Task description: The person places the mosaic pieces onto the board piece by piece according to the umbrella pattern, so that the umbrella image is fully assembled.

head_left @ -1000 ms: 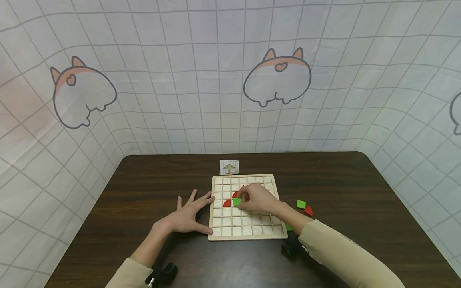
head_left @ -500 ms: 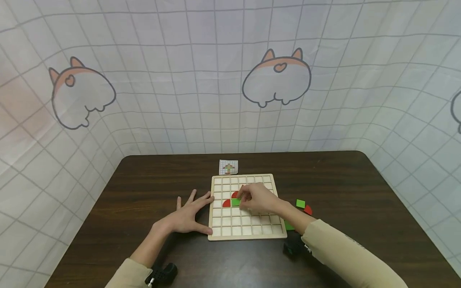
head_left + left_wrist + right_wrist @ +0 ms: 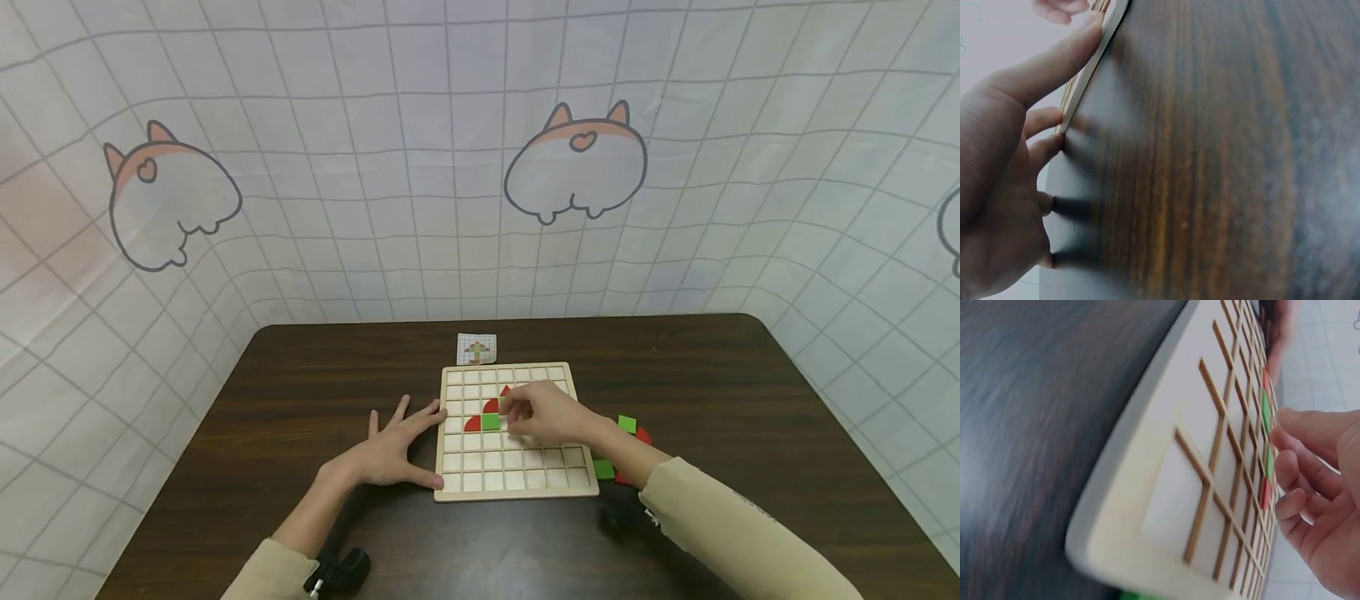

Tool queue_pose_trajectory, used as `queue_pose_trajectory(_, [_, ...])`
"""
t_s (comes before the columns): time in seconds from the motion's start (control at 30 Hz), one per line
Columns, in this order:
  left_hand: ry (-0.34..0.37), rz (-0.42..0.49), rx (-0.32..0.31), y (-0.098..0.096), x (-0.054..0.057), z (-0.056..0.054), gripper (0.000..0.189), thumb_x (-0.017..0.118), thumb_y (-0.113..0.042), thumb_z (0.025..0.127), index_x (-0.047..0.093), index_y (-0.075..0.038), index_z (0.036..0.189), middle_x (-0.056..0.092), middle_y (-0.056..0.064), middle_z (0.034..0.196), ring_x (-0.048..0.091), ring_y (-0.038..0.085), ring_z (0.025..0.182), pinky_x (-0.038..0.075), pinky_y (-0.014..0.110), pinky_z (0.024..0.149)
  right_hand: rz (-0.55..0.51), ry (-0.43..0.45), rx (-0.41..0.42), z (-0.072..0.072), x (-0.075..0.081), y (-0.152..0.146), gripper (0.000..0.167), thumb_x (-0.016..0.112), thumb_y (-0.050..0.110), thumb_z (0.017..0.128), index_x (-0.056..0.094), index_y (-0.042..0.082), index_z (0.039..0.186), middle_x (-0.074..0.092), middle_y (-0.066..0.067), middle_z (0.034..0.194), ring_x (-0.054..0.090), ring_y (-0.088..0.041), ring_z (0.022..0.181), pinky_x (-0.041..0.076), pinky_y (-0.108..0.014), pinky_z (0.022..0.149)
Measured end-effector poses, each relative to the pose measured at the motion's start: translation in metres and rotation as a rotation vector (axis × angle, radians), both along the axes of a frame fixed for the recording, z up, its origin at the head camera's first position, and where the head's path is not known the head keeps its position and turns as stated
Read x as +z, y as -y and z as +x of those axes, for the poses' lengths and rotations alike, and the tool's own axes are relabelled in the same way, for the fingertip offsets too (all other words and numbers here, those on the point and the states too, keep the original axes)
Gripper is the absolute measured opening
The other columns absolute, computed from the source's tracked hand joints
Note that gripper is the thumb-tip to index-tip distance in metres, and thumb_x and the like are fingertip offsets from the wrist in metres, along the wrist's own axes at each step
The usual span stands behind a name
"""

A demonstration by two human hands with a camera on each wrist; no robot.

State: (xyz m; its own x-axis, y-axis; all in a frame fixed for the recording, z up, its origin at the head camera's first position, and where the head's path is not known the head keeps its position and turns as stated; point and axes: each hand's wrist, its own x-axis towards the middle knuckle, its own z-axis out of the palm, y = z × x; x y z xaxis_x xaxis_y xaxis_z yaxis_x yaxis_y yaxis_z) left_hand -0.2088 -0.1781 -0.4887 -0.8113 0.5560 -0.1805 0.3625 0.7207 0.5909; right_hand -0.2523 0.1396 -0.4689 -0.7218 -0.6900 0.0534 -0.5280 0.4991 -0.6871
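Note:
A pale wooden grid board point(image 3: 517, 482) lies on the dark table. My left hand point(image 3: 386, 454) is spread at its left side, with thumb and index fingertips touching the board's edge. Over the middle of the board, my right hand point(image 3: 551, 413) has loosely bent fingers, and no piece shows between them. Just left of its fingertips, a green square tile point(image 3: 491, 422) sits in a cell beside a red rounded piece point(image 3: 472, 423). More red pieces show above it. In the right wrist view, red and green tiles point(image 3: 1265, 411) line up beside the fingertips, which partly hide the board.
A small pattern card point(image 3: 477, 349) lies behind the board. Loose green pieces point(image 3: 627, 424) and red pieces point(image 3: 643, 436) lie right of the board, some partly hidden by the right forearm. A patterned white curtain point(image 3: 420, 208) surrounds the table.
My right hand has shifted slightly right, away from the green square tile, which now shows fully in its cell. A red tip above is more visible. My left hand stays at the board's edge.

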Motion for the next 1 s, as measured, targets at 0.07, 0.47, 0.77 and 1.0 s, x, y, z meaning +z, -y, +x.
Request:
queue_pose_trajectory(0.07, [-0.001, 0.001, 0.0, 0.0, 0.0, 0.0, 0.101, 0.082, -0.057, 0.082, 0.033, -0.022, 0.163, 0.012, 0.002, 0.172, -0.014, 0.041, 0.153, -0.018, 0.079, 0.104, -0.004, 0.003, 0.004, -0.001, 0.002, -0.008, 0.015, 0.073, 0.005, 0.094, 0.075, 0.003, 0.108, 0.068, 0.007, 0.087, 0.062, -0.008, 0.078, 0.054, -0.03, 0.073])
queue_pose_trajectory(0.47, [-0.009, -0.014, -0.004, 0.0, 0.001, 0.001, 0.101, 0.082, -0.057, 0.082, 0.033, -0.022, 0.163, 0.011, 0.002, 0.172, -0.013, 0.042, 0.153, -0.017, 0.079, 0.104, 0.052, 0.032, -0.052, 0.001, 0.009, -0.061, 0.014, 0.075, 0.009, 0.094, 0.075, 0.006, 0.109, 0.067, 0.008, 0.088, 0.062, -0.01, 0.078, 0.054, -0.03, 0.072])
queue_pose_trajectory(0.77, [-0.012, -0.018, 0.002, 0.0, 0.002, 0.001, 0.101, 0.082, -0.057, 0.082, 0.032, -0.022, 0.163, 0.012, 0.003, 0.172, -0.013, 0.042, 0.154, -0.017, 0.079, 0.104, 0.056, 0.098, -0.103, 0.003, 0.011, -0.095, 0.014, 0.076, 0.007, 0.092, 0.073, 0.002, 0.105, 0.065, 0.002, 0.082, 0.059, -0.016, 0.071, 0.051, -0.028, 0.063])
queue_pose_trajectory(1.0, [-0.004, -0.014, 0.005, 0.001, 0.001, 0.001, 0.102, 0.082, -0.057, 0.082, 0.032, -0.022, 0.163, 0.012, 0.003, 0.172, -0.012, 0.042, 0.154, -0.017, 0.078, 0.104, 0.095, 0.12, -0.13, 0.003, 0.007, -0.115, 0.023, 0.084, 0.013, 0.086, 0.071, 0.005, 0.103, 0.061, 0.001, 0.083, 0.057, -0.017, 0.073, 0.049, -0.029, 0.067])
